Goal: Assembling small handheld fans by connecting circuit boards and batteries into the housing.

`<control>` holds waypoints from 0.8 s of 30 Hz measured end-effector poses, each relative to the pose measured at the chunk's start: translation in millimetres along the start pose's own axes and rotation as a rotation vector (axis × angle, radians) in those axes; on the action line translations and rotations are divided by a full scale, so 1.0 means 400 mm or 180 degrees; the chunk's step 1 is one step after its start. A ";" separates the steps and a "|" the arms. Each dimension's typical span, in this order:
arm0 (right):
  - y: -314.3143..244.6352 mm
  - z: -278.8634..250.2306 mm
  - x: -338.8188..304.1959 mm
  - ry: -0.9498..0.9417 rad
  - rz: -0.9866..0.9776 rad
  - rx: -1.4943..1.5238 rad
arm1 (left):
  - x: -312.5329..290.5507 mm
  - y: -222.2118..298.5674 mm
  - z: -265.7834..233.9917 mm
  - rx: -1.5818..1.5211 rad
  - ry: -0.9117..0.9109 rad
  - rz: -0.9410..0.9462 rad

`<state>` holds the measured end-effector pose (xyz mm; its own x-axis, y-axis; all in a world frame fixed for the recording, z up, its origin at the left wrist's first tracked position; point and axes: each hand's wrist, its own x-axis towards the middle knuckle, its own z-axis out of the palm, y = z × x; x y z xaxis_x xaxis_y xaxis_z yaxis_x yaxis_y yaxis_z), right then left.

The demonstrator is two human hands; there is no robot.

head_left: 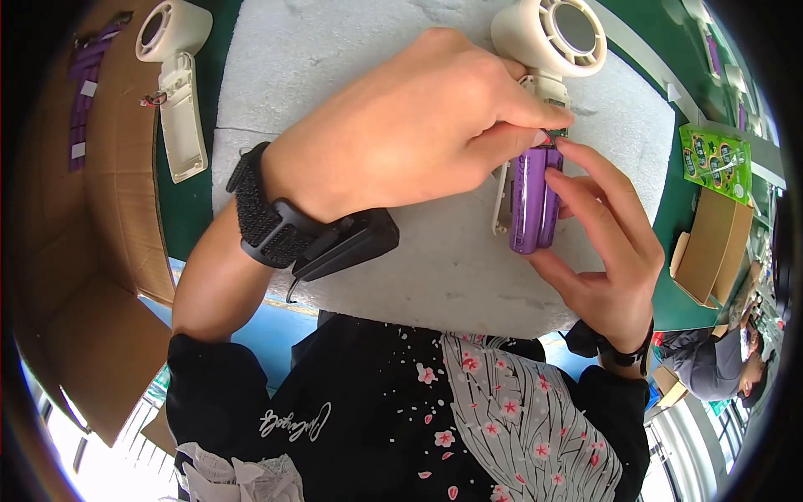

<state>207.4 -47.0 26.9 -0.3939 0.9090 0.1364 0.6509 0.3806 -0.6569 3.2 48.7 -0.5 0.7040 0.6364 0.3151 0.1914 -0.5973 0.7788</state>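
A cream handheld fan (548, 38) lies on the pale foam mat with its handle toward me, the handle's shell open. Over that handle is a purple battery pack (526, 201) made of two cylindrical cells side by side. My right hand (617, 251) grips the pack, thumb at its lower end and fingers along its right side and top. My left hand (418, 117) reaches across from the left, thumb and forefinger pinched at the pack's upper end. A small red bit, perhaps a wire, shows by the thumb tip; what the pinch holds is hidden.
Another cream fan (177, 92) with its handle open lies on the green table edge at left. Beside it stands a large cardboard box (109, 167) with purple battery packs (84, 100). At right are a green packet (715, 163) and a small carton (711, 247). A person (711, 364) sits farther right.
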 end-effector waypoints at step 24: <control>-0.014 0.013 0.001 0.0041 -0.0051 -0.0541 | 0.008 0.003 0.002 -0.0324 -0.0013 -0.0309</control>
<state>200.1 -49.8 26.7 -0.3974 0.9042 0.1562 0.7455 0.4174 -0.5197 6.4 49.7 1.2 0.6884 0.6867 0.2337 0.1883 -0.4803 0.8566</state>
